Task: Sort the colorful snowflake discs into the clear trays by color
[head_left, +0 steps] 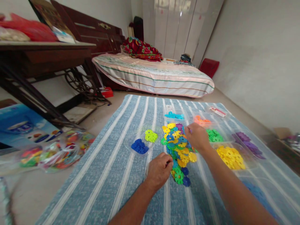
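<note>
A mixed pile of flat plastic flower-shaped pieces (pixel 178 147) in yellow, blue, green and purple lies on a blue striped cloth (pixel 112 175). My left hand (pixel 159 170) rests at the pile's near left edge, fingers curled closed; what they hold is hidden. My right hand (pixel 196 136) reaches over the pile's far right side with fingertips pinched together at a purple piece. Around the pile sit sorted heaps: dark blue (pixel 139 146), lime (pixel 151 136), cyan (pixel 174 116), orange (pixel 202 121), green (pixel 214 135), yellow (pixel 231 157), purple (pixel 248 142).
A clear bag of mixed colourful pieces (pixel 56 153) and a blue box (pixel 21 125) lie on the floor at left. A dark wooden table (pixel 42 59) stands behind them. A bed with striped bedding (pixel 154 75) fills the back. A wall runs along the right.
</note>
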`<state>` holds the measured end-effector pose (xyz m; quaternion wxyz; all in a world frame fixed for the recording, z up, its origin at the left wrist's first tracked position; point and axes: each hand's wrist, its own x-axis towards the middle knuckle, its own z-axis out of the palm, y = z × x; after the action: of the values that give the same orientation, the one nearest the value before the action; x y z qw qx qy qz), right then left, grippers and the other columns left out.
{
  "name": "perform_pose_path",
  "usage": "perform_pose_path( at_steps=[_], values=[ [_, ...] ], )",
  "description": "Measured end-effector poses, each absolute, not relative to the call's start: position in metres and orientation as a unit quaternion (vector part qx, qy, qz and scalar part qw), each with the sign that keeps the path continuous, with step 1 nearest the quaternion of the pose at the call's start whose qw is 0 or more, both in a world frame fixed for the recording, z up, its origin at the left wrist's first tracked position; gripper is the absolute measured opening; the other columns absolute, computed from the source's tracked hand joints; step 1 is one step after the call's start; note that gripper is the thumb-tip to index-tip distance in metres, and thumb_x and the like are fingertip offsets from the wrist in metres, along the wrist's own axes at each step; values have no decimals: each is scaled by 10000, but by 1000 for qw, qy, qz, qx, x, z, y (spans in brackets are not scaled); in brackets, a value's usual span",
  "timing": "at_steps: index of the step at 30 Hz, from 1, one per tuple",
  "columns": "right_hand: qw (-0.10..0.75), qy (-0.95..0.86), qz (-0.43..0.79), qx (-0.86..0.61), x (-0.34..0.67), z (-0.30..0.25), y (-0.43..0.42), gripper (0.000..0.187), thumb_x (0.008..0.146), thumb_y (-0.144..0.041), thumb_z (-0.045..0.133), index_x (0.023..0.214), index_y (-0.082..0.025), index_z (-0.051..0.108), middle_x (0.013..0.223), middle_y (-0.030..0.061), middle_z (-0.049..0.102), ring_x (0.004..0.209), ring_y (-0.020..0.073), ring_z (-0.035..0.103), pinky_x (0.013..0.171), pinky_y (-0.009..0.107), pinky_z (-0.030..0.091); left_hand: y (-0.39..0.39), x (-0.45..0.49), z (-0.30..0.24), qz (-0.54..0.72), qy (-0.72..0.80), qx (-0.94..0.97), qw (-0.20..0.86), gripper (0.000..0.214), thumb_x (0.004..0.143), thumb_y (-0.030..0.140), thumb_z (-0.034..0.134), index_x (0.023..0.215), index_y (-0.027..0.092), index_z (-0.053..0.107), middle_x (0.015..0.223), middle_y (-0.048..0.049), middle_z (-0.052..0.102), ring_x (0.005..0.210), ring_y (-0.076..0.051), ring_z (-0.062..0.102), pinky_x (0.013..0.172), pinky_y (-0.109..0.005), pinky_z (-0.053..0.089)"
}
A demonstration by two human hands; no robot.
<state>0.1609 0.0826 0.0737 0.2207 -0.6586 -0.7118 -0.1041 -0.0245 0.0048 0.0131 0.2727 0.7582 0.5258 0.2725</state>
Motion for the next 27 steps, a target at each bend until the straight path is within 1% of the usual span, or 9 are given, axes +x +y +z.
perform_pose_path(
  at_steps=[2,5,7,9,14,19,21,24,27],
  values=[
    [195,-697,-108,-681,157,92,118,352,874,-315,425,698,-139,674,762,100,637,657,162,554,583,270,327,4,-24,13,275,527,756,274,129,776,196,482,699,210,585,737,9,583,686,-117,552,614,-222,391],
    [189,-687,-87,-696,152,111,155,377,872,-391,446,778,-127,698,798,109,646,690,171,558,609,276,324,4,-24,13,275,528,754,278,134,779,196,485,689,209,583,742,12,585,677,-110,551,619,-218,390],
    [186,-680,-71,-705,151,114,162,402,875,-410,436,775,-126,702,777,107,650,684,171,555,608,275,321,4,-24,13,274,529,752,282,139,783,197,484,690,208,587,746,13,588,672,-107,550,621,-215,390],
    [186,-676,-70,-709,151,109,156,405,880,-381,416,745,-131,704,762,105,654,671,167,552,596,270,316,4,-24,13,273,528,751,286,142,783,194,482,693,208,592,747,13,589,670,-105,549,621,-211,389],
    [238,-679,-61,-692,160,71,101,354,849,-351,443,686,-159,691,701,70,651,669,158,563,602,252,346,3,-24,13,273,524,753,290,145,788,194,476,726,209,606,761,14,588,685,-103,543,625,-205,383],
    [344,-676,21,-651,168,39,26,299,848,-360,458,723,-187,668,761,46,666,710,162,603,668,265,433,6,-23,14,277,520,753,292,139,789,203,477,713,199,594,758,11,579,690,-103,535,621,-202,378],
    [367,-686,55,-626,167,31,-1,254,848,-334,471,742,-198,657,785,42,669,739,161,611,698,276,465,6,-23,15,275,518,756,291,136,787,200,477,716,197,593,775,9,582,698,-103,534,627,-202,380],
    [373,-707,78,-597,164,21,-34,187,842,-302,501,788,-205,651,835,52,665,812,169,613,774,311,495,7,-22,15,269,520,758,286,137,788,204,472,734,198,599,785,7,584,703,-106,531,637,-205,385],
    [357,-730,58,-580,161,9,-58,152,803,-299,570,882,-198,653,996,87,647,970,210,588,879,380,484,6,-22,15,264,521,761,282,140,790,209,470,746,198,603,780,5,581,706,-109,530,650,-207,390]
  ],
)
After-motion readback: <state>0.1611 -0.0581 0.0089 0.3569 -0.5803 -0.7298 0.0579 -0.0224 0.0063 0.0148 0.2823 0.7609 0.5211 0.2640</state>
